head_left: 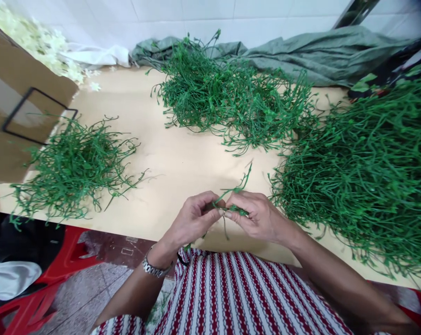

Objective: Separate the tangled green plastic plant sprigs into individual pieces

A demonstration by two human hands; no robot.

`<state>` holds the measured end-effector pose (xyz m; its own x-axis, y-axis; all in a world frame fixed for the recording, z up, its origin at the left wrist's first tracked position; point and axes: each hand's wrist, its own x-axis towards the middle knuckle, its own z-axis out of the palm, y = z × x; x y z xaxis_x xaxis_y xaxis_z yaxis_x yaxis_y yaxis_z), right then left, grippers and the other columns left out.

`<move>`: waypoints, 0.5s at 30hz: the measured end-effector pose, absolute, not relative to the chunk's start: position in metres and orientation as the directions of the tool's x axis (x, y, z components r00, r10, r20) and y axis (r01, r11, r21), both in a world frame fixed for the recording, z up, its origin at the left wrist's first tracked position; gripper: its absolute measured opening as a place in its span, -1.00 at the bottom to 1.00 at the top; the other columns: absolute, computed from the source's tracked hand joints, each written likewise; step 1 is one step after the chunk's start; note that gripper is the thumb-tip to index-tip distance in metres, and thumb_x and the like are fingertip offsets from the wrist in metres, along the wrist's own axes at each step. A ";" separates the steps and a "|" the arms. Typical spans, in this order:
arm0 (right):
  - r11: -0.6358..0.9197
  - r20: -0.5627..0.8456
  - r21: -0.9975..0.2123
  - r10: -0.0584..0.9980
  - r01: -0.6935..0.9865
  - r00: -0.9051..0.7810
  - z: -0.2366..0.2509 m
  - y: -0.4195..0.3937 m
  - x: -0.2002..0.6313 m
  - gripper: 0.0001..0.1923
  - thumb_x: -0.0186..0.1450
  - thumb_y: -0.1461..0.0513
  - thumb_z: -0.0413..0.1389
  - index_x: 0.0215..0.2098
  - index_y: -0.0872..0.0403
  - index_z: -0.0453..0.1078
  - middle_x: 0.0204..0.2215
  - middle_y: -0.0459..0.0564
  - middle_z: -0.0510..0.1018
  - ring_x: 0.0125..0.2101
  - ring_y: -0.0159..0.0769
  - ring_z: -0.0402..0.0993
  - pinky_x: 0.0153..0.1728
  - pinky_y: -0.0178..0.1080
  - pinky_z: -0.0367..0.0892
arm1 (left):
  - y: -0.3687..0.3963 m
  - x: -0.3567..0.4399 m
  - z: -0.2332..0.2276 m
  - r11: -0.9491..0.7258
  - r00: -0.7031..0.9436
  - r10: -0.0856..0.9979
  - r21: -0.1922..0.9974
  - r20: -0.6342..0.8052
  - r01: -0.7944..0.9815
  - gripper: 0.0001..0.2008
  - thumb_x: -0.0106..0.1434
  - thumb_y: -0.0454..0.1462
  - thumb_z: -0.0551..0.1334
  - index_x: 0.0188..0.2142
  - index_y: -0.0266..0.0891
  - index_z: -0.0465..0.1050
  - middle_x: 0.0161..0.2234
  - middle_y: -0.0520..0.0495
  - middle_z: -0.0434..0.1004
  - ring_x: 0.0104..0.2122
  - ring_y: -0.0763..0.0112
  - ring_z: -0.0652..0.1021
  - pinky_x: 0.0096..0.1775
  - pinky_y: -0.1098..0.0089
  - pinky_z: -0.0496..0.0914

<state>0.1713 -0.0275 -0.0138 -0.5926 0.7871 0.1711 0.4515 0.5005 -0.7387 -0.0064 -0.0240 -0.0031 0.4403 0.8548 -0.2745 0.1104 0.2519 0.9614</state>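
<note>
Both hands meet at the table edge, just over the lap: left hand (pixel 193 218) w/ fingers pinched shut on one end of a green plastic stem (pixel 235 190), right hand (pixel 257 216) pinched on it from the other side, fingertips of the two nearly touching. The sprig's thin tip sticks up and away from the hands, a short bit hangs below them. Looks like stems are being handled one at a time. As for progress, judging by the piles only: the big heap of stems (pixel 367 172) just right of the right hand is by far the largest and seems the unworked stock, so most of the job prob. remains. Small loose pile (pixel 74 167) well left of the left hand, by the cardboard box (pixel 18 121), could be the finished pieces; it's much thinner, so maybe a small fraction done. A third pile (pixel 227 93) lies beyond the hands toward the wall; can't tell whether it's done or waiting. Can't tell either what exactly is being done to the sprig, since the fingers hide the joint. Far left beyond the box there's a drift of white petals (pixel 39 42); grey-green cloth (pixel 318 53) lies behind the piles. Wristwatch (pixel 154 269) on the left wrist, bare tabletop (pixel 182 158) between the piles.
</note>
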 end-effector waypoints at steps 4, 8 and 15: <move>0.607 0.213 -0.635 0.732 0.477 -0.647 -0.007 -0.027 0.175 -0.90 0.26 0.30 -0.04 -0.33 0.14 0.29 -0.49 -0.04 0.39 -0.48 -0.39 0.27 -0.45 -0.33 0.16 | -0.019 -0.012 0.001 0.226 0.550 0.807 0.973 -0.214 0.048 -0.87 0.04 -0.29 0.25 -0.51 -0.35 0.40 -0.54 0.03 0.26 -0.50 0.51 0.31 -0.45 0.44 0.18; 0.628 0.214 -0.684 0.658 0.370 -0.722 -0.004 -0.027 0.173 -0.84 0.25 0.32 -0.07 -0.45 0.13 0.28 -0.56 -0.07 0.34 -0.51 -0.39 0.22 -0.46 -0.33 0.16 | -0.018 -0.013 0.000 0.222 0.641 0.744 0.975 -0.188 0.028 -0.80 0.02 -0.34 0.24 -0.66 -0.33 0.27 -0.61 0.09 0.13 -0.57 0.57 0.21 -0.53 0.46 0.09; 0.360 0.111 -0.915 0.659 0.182 -0.744 -0.011 -0.027 0.167 -0.73 0.28 0.18 -0.05 -0.55 0.12 0.17 -0.62 -0.17 0.18 -0.57 -0.47 0.11 -0.55 -0.38 0.06 | -0.021 -0.009 -0.003 0.372 0.700 0.659 0.928 -0.275 0.014 -0.80 -0.09 -0.48 0.17 -0.71 -0.31 0.17 -0.66 0.14 0.05 -0.62 0.62 0.12 -0.57 0.45 -0.01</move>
<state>0.1672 -0.0272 -0.0107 -0.7440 0.6589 0.1108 0.1824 0.3599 -0.9150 -0.0091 -0.0209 -0.0029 0.7000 0.6592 -0.2747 0.0142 0.3718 0.9282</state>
